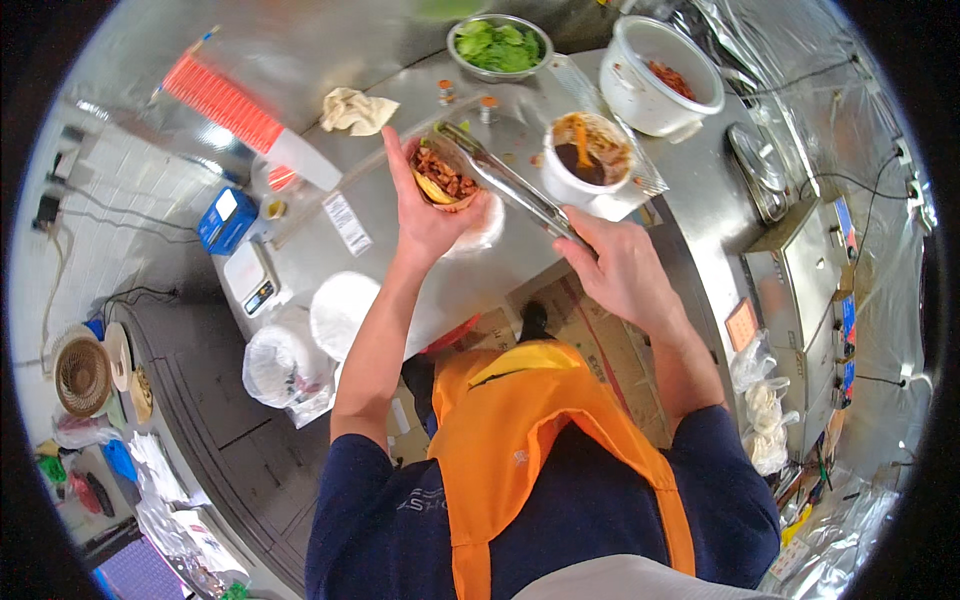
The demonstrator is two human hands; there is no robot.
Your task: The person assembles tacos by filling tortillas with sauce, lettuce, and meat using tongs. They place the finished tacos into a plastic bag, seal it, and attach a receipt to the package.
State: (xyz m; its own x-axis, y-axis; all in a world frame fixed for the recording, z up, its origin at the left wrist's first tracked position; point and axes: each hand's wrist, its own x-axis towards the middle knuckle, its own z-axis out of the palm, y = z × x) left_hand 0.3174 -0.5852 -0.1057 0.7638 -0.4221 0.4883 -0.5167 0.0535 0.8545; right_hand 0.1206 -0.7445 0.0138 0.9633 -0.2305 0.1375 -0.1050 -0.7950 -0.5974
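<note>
That left hand (430,228) cups a filled wrap (447,182) — best kept upright and snug — while the right hand (625,268) grips metal tongs (512,186), tips by its far edge.

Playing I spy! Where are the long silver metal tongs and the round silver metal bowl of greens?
Long silver metal tongs (522,192), head view: middle of their length.
Round silver metal bowl of greens (500,77), head view: its near side.
</note>
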